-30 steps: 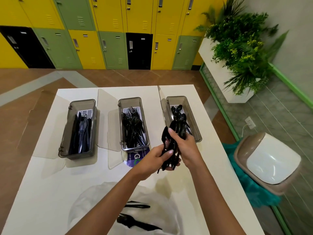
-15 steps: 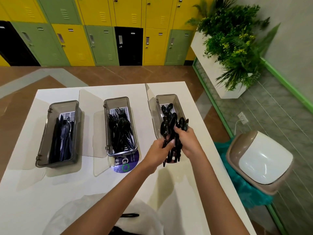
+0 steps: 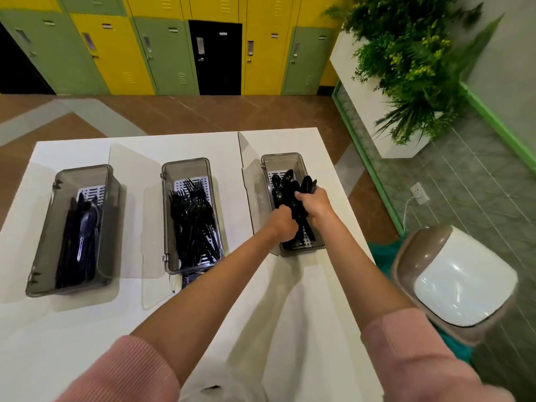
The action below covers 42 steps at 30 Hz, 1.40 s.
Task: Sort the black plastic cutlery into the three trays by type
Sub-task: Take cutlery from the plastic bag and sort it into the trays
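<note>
Three smoky clear trays stand in a row on the white table point(image 3: 293, 303). The left tray point(image 3: 46, 236) holds black knives, the middle tray point(image 3: 166, 216) black forks, the right tray point(image 3: 298, 161) black spoons. Both hands reach into the right tray, gripping one bunch of black spoons point(image 3: 290, 184) with the bowls pointing away. My left hand point(image 3: 285, 223) wraps the handle end. My right hand point(image 3: 314, 200) clasps the bunch further up. The handle tips are hidden behind my hands.
Each tray's clear lid stands open on its left side. A purple packet point(image 3: 190, 281) peeks out below the middle tray. A white plastic bag point(image 3: 220, 390) lies at the near edge. A swing-lid bin point(image 3: 455, 280) stands right of the table, a planter beyond it.
Both hands have carried the spoon bunch forward and down, from above the table in front of the right tray into that tray. The camera has tilted down and leaned closer.
</note>
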### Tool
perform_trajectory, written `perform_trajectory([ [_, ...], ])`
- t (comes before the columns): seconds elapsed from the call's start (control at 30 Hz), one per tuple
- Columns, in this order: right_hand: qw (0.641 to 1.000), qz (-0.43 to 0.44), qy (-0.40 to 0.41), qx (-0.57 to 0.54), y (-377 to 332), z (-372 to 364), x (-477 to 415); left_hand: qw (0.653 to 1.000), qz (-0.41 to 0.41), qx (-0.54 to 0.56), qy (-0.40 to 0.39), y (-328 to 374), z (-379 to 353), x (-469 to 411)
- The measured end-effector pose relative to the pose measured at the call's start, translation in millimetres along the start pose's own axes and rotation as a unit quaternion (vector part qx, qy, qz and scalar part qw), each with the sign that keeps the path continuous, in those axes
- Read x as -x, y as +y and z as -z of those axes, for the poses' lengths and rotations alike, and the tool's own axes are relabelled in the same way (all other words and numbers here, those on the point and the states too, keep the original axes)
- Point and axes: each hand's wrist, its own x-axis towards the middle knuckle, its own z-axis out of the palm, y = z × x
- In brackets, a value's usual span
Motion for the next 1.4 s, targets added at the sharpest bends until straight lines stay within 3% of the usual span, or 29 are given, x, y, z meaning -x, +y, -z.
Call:
perform_trajectory([
  [0.23, 0.987, 0.07, 0.01, 0.143, 7.6, 1.1, 18.5, 0.996, -0.081, -0.037, -0.009, 18.0, 18.7, 51.8],
  [0.33, 0.978, 0.147, 0.036, 0.146, -2.7, 7.5, 48.7, 0.99, -0.134, -0.025, -0.045, 16.8, 36.8, 95.9],
  [0.47, 0.965, 0.231, 0.045, 0.119, -10.5, 15.5, 105.1, 0.977, -0.191, -0.091, -0.018, -2.7, 63.6, 153.9],
  [0.7, 0.969, 0.245, -0.038, 0.02, 5.1, 1.8, 210.6, 0.986, -0.112, -0.126, 0.012, -78.1, 98.9, 250.0],
  [0.83, 0.955, 0.227, -0.187, 0.025, 17.5, -17.0, 271.7, 0.989, -0.106, -0.098, -0.031, -116.8, 102.4, 299.3],
  [0.97, 0.912, 0.168, -0.353, 0.126, 40.1, -38.2, 302.3, 0.979, -0.064, -0.185, -0.059, -141.3, 93.8, 318.0],
  [1.03, 0.88, 0.151, -0.394, 0.218, 53.0, -52.1, 311.3, 0.972, -0.052, -0.227, -0.043, -149.9, 85.3, 320.5],
  [1.13, 0.818, 0.159, -0.404, 0.377, 71.7, -75.7, 311.7, 0.959, -0.024, -0.283, -0.02, -161.8, 71.4, 313.8],
  [1.3, 0.718, 0.147, -0.404, 0.547, 101.7, -109.2, 308.6, 0.95, 0.013, -0.311, 0.043, -181.1, 52.3, 305.3],
  [1.4, 0.704, 0.124, -0.397, 0.576, 116.2, -118.4, 309.6, 0.955, -0.02, -0.277, 0.1, -184.7, 47.6, 308.9],
])
